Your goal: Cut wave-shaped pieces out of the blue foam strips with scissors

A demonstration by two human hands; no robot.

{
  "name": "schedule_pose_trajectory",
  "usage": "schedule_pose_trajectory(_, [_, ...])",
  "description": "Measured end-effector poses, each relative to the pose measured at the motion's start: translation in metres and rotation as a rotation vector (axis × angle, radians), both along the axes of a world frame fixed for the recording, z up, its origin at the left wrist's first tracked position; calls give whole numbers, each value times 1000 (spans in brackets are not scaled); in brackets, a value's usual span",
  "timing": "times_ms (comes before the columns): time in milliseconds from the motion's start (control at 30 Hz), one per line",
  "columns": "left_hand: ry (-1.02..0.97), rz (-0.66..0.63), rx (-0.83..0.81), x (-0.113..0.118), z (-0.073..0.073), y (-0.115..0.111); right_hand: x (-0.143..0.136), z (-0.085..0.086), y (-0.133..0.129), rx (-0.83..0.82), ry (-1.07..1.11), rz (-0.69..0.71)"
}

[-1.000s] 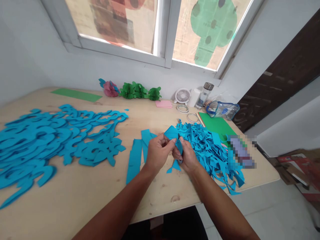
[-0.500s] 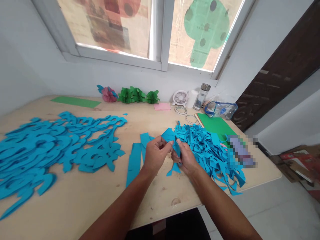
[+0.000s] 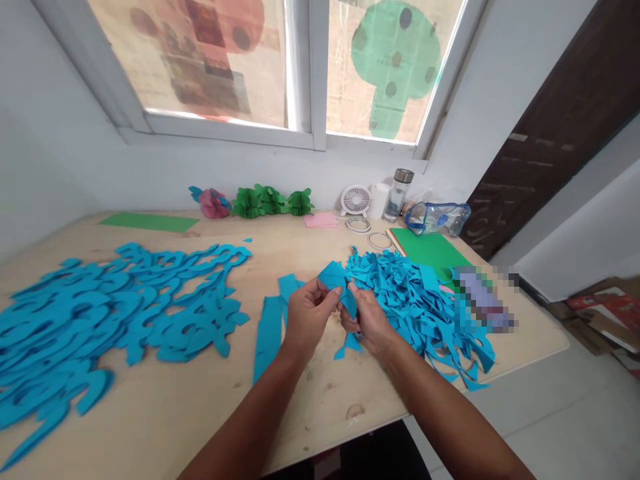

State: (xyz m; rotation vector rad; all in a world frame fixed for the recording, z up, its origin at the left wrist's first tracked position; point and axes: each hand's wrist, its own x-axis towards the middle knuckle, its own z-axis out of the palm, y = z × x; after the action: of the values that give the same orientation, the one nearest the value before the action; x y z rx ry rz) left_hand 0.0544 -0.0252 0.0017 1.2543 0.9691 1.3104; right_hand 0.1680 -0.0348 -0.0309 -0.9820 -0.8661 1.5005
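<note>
Between my two hands is a folded piece of blue paper (image 3: 332, 274), raised above the table. My left hand (image 3: 309, 313) is closed, thumb and fingers pinching the paper's lower left edge. My right hand (image 3: 369, 317) is closed around what looks like a pair of scissors, mostly hidden in the fingers, right against the paper. Blue paper strips (image 3: 269, 333) lie just left of my left hand. A heap of blue paper scraps (image 3: 405, 287) spreads beyond and right of my right hand, and a loose scrap lies below the hands.
Layered blue paper cut-outs (image 3: 110, 307) cover the table's left side. Along the back are a green strip (image 3: 150, 222), a pink paper ornament (image 3: 214, 203), green ornaments (image 3: 270, 200), a small fan (image 3: 356, 200), a bottle (image 3: 399, 195) and a clear pouch (image 3: 437, 219). Green sheets (image 3: 430, 247) lie at right.
The camera view has shifted slightly. Both hands stay together at the blue paper, with only slight movement of the fingers; the paper remains held.
</note>
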Motion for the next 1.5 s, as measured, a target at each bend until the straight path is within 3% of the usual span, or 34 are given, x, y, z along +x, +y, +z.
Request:
schedule_pose_trajectory(1067, [58,147,13,-4,-1,1,-2,4,-1,-110,-90,-20])
schedule_pose_trajectory(1300, [-6,179,-11,-3,-4,2,-3,8,-3,-122,-114,20])
schedule_pose_trajectory(1500, [-28,136,-34,-1,-6,3,-3,5,-3,-110,-105,36])
